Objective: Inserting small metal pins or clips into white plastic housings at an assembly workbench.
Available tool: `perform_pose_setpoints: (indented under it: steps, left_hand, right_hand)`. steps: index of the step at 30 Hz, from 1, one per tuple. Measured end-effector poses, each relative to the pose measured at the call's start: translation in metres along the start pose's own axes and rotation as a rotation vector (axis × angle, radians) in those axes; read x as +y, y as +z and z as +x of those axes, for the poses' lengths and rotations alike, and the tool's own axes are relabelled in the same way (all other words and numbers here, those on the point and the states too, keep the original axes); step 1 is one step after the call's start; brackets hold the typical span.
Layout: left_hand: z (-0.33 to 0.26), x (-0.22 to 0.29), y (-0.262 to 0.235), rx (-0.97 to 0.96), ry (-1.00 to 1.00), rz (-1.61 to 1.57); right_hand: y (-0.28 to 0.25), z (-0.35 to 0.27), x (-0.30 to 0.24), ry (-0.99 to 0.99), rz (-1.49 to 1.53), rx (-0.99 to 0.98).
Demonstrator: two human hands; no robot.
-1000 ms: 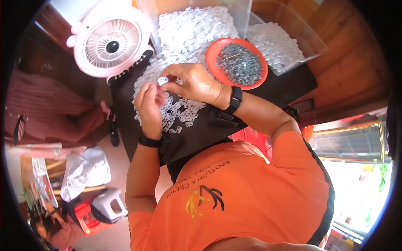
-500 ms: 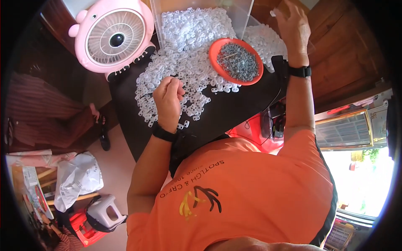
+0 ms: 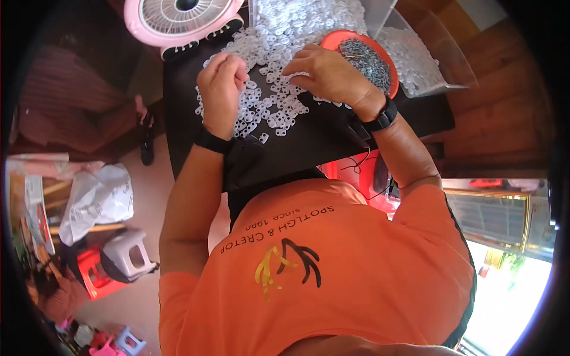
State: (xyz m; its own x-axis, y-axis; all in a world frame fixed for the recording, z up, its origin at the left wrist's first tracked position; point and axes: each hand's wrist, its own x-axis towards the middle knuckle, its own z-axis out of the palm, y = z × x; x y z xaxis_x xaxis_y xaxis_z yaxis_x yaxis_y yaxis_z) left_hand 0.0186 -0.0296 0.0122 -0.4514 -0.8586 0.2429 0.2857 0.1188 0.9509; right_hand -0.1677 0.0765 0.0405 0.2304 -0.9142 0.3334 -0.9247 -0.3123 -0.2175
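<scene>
Seen from above, a person in an orange shirt leans over a black table (image 3: 332, 127) strewn with small white plastic pieces (image 3: 267, 101). Half a second ago the right hand was stretched far out past a clear bin (image 3: 424, 59) of more white pieces; now the right hand (image 3: 329, 74) is back over the pile, palm down, fingers spread flat on the pieces, just beside an orange bowl (image 3: 389, 83) of small grey metal parts (image 3: 368, 59). Whether it has hold of anything under the palm cannot be told. The left hand (image 3: 221, 80) has stayed over the left side of the pile, fingers curled closed, seemingly pinching something small, though that thing is hidden. Judging by this, the far reach is over and both hands are again working the pile together. A pink fan (image 3: 178, 18) stands at the table's far edge.
</scene>
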Motion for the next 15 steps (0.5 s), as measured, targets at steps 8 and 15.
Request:
perform_pose_setpoints:
  steps: [8, 15]
  left_hand:
    - [0.003, -0.006, -0.010, 0.053, -0.046, 0.098]
    - [0.002, -0.004, -0.007, 0.042, -0.021, 0.146]
  right_hand:
    - [0.042, 0.009, -0.002, -0.145, -0.145, -0.014]
    - [0.048, 0.009, 0.006, -0.074, -0.055, 0.076]
